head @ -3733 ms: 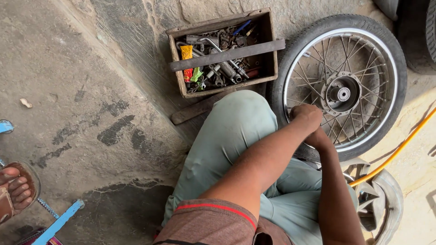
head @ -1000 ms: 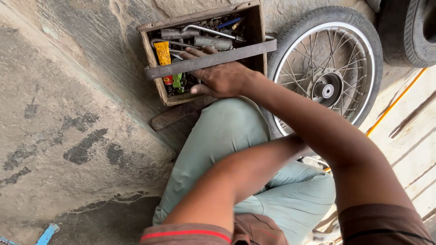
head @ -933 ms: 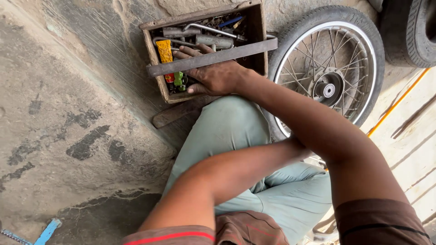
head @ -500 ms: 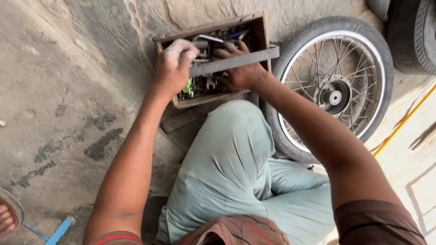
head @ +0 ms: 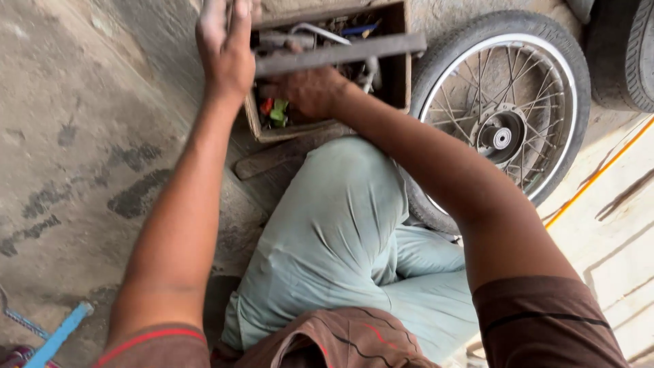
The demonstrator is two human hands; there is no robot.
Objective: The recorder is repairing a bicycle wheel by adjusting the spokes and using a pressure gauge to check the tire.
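Note:
A wooden toolbox [head: 262, 126] with a bar handle [head: 340, 53] stands on the concrete in front of my knee, full of metal tools, with red and green bits in its near corner. My right hand [head: 310, 88] is inside the box under the handle, fingers curled down among the tools; what it grips is hidden. My left hand [head: 225, 44] reaches over the box's left end, its fingers running up to the frame's top edge. Whether it holds anything does not show. A spoked motorcycle wheel [head: 501, 116] with its tyre lies right of the box, against my leg.
A flat piece of wood [head: 272, 160] lies just under the box's near side. A second tyre [head: 623, 54] sits at the top right. An orange hose [head: 599, 174] runs along the floor at the right. A blue tool [head: 58, 334] lies at the bottom left.
My left arm has come up from my lap and reached the left end of the toolbox. My right hand has stayed in the box, shifting among the tools. The view has moved closer.

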